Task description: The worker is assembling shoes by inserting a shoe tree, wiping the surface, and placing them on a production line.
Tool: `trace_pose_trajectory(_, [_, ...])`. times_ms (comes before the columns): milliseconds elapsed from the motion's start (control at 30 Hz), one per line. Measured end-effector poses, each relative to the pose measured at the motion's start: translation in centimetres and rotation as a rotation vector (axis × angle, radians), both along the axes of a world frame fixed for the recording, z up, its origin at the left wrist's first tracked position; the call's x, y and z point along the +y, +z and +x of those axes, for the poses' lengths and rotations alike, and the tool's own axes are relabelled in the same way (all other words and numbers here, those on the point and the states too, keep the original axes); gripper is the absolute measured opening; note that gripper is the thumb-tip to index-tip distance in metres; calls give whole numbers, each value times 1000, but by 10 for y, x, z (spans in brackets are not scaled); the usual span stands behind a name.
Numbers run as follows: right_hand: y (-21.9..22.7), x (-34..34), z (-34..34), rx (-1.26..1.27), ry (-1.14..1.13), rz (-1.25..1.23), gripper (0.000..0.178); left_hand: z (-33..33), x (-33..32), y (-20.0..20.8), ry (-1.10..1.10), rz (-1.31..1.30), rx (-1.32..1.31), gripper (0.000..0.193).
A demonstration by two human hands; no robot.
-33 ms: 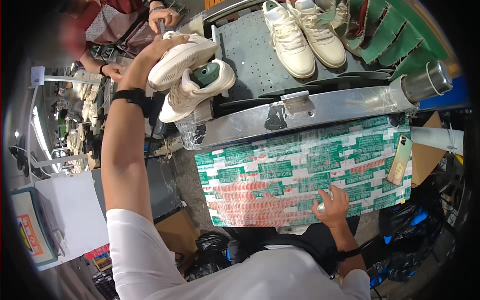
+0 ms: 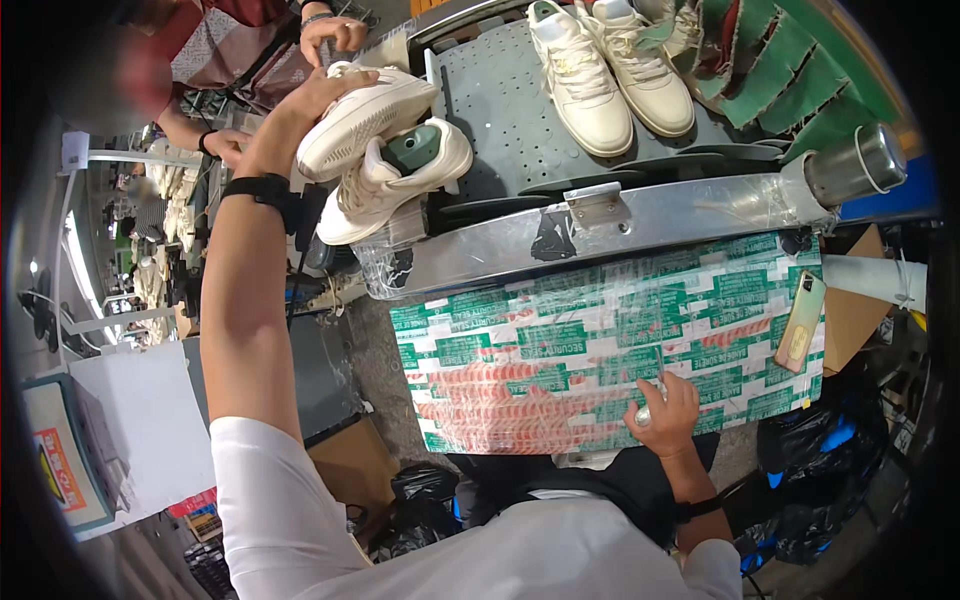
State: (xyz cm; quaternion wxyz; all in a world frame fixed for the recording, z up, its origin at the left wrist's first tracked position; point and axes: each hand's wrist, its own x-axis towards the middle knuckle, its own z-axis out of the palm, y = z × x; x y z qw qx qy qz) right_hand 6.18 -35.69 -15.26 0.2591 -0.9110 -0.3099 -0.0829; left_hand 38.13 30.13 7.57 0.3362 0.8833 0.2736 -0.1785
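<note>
Far out to the left, my left hand (image 2: 325, 98) is closed on an off-white sneaker (image 2: 365, 125), tilted with its patterned sole toward me. Beneath it a second off-white sneaker (image 2: 400, 175) rests at the conveyor's left end, its green insole showing. Low over the taped board, my right hand (image 2: 667, 418) has its fingers curled round a small slim metal tool (image 2: 645, 413); most of it is hidden, so its kind is unclear. Two more off-white sneakers (image 2: 590, 90) stand side by side on the perforated grey conveyor (image 2: 485, 110).
The board (image 2: 530, 370), covered in green and white tape, carries a phone (image 2: 801, 322) at its right. Between board and conveyor runs a metal rail (image 2: 690, 205), with a steel cylinder (image 2: 850, 165) at its right end. Green flaps (image 2: 790, 65) hang far right. A co-worker's hands (image 2: 333, 33) are upper left.
</note>
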Motion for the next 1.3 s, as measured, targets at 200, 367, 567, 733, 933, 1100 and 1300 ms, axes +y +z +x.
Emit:
trace_pose_trajectory(200, [2, 1, 0, 23, 14, -4, 41, 29, -6, -2, -511, -6, -645, 89])
trace_pose_trajectory(367, [-1, -1, 1, 10, 5, -8, 40, 40, -13, 2, -584, 103, -424, 101])
trace_pose_trajectory(567, [0, -4, -1, 41, 1, 40, 42, 25, -59, 9, -448, 1015, -448, 84])
trace_pose_trajectory(733, [1, -4, 3, 30, -2, 49, 41, 34, -206, -64, -395, 495, -465, 75])
trace_pose_trajectory(933, [4, 5, 7, 20, 2, 73, 39, 75, -283, -161, 207, -28, -396, 106])
trace_pose_trajectory(1100, [3, -2, 8, 23, -24, 69, 35, 70, -271, -149, 165, -479, -366, 87])
trace_pose_trajectory(1300, [3, -4, 6, 4, -17, 92, 35, -15, -229, -63, 142, -1037, -403, 64])
